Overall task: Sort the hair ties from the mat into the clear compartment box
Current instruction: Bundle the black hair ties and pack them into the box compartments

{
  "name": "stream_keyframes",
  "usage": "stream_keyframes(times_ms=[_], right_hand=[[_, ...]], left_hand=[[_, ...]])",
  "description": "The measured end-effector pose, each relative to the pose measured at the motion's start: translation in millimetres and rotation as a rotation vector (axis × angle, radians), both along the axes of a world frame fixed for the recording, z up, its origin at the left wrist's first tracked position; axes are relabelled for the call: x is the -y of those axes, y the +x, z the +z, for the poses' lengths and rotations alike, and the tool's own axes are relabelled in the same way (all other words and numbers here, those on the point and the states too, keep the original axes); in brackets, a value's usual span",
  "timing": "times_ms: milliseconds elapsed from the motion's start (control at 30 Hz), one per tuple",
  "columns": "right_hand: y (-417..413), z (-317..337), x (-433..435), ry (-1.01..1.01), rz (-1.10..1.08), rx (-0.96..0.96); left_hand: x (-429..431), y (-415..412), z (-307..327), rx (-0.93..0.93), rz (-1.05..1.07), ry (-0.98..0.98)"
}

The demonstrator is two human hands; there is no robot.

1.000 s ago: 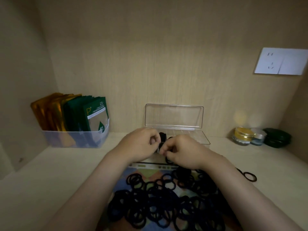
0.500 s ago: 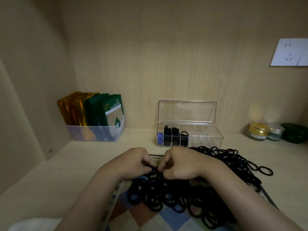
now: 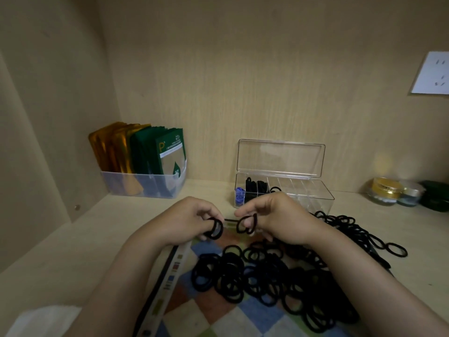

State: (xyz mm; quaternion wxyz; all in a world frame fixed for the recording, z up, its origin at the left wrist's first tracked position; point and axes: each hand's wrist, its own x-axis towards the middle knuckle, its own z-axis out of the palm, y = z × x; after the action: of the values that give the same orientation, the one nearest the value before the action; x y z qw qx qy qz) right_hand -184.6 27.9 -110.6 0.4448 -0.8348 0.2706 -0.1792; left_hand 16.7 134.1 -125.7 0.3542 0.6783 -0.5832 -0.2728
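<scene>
A heap of several black hair ties [image 3: 279, 276] lies on a checkered mat [image 3: 218, 319] in front of me. My left hand [image 3: 187, 220] pinches one black hair tie [image 3: 215, 229] above the mat's far edge. My right hand [image 3: 274, 217] holds another black hair tie [image 3: 246, 226] beside it, the two hands a little apart. Behind them stands the clear compartment box [image 3: 311, 193], lid up, with blue ties in its leftmost cell and black ties in the cells beside it. The right cells look empty.
A clear bin of gold and green packets [image 3: 143, 171] stands at the back left. Small jars [image 3: 386, 190] and a dark green lid [image 3: 437, 195] sit at the back right. A loose tie [image 3: 396, 249] lies off the mat. White cloth [image 3: 41, 322] shows at bottom left.
My hands came back from the box to the heap, picked up ties and lifted apart, each with one tie. The camera view shifted down and left.
</scene>
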Motion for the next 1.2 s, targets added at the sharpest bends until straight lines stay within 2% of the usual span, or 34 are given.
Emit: stream_keyframes(times_ms=[100, 267, 367, 500, 667, 767, 833, 933, 1033, 1200], right_hand=[[7, -4, -5, 0.031, 0.099, -0.056], [21, -12, -8, -0.416, 0.240, -0.341], [27, -16, -9, -0.573, 0.241, -0.384], [22, -14, -6, -0.540, 0.177, -0.366], [12, 0, -4, -0.117, 0.120, -0.123], [5, 7, -4, 0.014, 0.235, -0.126], [6, 6, -7, -0.019, 0.306, -0.243], [12, -5, -13, -0.252, 0.334, -0.403], [19, -11, -19, -0.438, 0.274, -0.465], [19, -15, -18, -0.418, 0.238, -0.431]], left_hand=[[-8, 5, 6, -0.004, -0.033, 0.037], [-20, 16, 3, -0.016, -0.200, 0.240], [-18, 15, -2, 0.143, -0.231, 0.283], [-15, 9, -5, 0.184, -0.199, 0.266], [-9, 7, -6, 0.177, -0.125, 0.203], [-6, 9, -8, 0.114, -0.090, 0.165], [-4, 8, -10, 0.131, -0.060, 0.128], [0, 5, -14, 0.093, -0.022, 0.057], [3, 5, -18, 0.026, 0.010, 0.037], [6, 2, -22, -0.046, 0.080, 0.023]])
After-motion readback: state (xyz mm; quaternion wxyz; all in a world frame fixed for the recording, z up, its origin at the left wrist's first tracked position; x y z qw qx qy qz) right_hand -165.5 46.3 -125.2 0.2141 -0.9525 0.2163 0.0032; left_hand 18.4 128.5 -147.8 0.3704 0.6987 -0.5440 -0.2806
